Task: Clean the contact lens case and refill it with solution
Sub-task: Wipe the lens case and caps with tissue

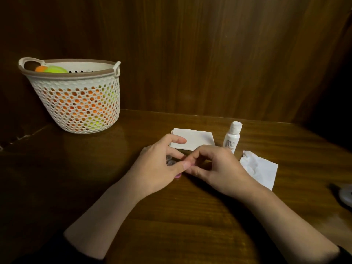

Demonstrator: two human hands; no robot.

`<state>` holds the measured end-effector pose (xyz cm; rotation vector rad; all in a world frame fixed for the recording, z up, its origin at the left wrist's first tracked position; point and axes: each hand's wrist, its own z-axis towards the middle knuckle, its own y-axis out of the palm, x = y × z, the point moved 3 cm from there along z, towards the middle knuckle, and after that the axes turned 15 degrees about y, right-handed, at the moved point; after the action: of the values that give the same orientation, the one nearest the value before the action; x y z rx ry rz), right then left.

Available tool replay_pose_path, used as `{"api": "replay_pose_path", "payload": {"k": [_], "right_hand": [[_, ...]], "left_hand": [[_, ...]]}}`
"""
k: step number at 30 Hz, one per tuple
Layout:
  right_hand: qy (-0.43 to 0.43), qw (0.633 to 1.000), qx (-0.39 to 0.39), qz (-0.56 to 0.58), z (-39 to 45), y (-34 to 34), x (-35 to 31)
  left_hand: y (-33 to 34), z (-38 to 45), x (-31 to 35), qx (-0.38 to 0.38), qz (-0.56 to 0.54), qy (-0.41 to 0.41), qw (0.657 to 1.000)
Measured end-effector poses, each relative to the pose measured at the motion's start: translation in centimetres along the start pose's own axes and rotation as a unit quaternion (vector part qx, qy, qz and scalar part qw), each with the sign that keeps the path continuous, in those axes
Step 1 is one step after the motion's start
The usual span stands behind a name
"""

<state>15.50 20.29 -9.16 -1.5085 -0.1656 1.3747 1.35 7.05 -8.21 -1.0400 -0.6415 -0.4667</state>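
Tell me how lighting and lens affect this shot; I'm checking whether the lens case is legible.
Head view: dim, warm light, with the corners falling into darkness; wide-angle bending shows in the leaning basket; a soft sheen lies on the table; the white bottle and tissue read clearly; the contact lens case is mostly hidden under the left hand and right hand, small and soft.

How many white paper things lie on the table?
2. A folded stack behind the hands, and a crumpled tissue right of the right hand. Hands may hide more.
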Motion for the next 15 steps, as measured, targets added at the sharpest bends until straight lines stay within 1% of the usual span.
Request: {"api": "replay_pose_path", "payload": {"k": [3,5,7,11,15], "right_hand": [[0.004,1.0,0.008,-0.028,0.2,0.1,0.4],[-0.001,0.999,0.01,-0.048,0.3,0.1,0.5],[-0.011,0.998,0.002,-0.06,0.3,0.1,0.3],[-0.029,0.998,-0.014,-0.054,0.2,0.3,0.0],[-0.051,0.997,-0.002,-0.054,0.0,0.6,-0.6]], "left_hand": [[-1.4,-0.5,0.0,-0.047,0.122,0.019,0.991],[-2.0,-0.9,-0.2,-0.071,0.173,0.022,0.982],[-2.3,-1.0,-0.4,-0.086,0.197,0.02,0.976],[-2.0,-1.0,-0.3,-0.093,0.242,0.028,0.965],[-2.2,-0.9,-0.4,-0.088,0.264,0.015,0.96]]}}
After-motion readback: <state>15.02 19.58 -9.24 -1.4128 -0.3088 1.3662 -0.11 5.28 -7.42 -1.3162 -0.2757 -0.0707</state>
